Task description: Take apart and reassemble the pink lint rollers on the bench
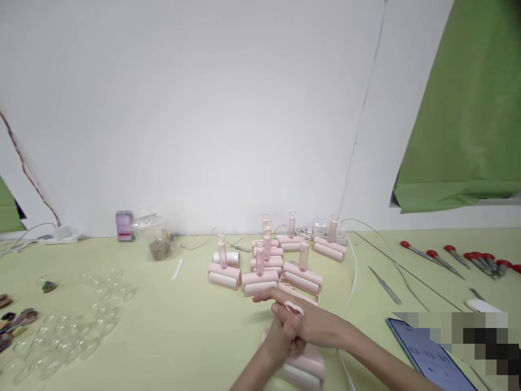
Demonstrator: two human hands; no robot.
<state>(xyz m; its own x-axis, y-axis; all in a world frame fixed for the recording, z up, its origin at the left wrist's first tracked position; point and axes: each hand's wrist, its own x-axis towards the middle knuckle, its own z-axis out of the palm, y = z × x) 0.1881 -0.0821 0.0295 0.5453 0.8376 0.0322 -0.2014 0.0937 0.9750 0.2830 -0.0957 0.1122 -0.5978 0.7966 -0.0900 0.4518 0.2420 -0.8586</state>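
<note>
My left hand [285, 334] is closed around the handle of a pink lint roller [303, 369], near the front edge of the view. My right hand [315, 320] crosses over from the right and grips the top of the same handle, its index finger stretched out to the left. The heart-like loop at the handle's end [293, 308] shows between the hands; most of the handle is hidden. The roller's pink cover and white roll lie below the hands. Just beyond stand several similar pink lint rollers [260, 279], handles up.
Clear plastic domes [65, 339] spread over the left of the green table. A plastic bag [159, 244] stands at the back wall. Rightward are a phone [427, 353], a metal blade [385, 285], red-handled tools [439, 262] and a white cable [354, 282].
</note>
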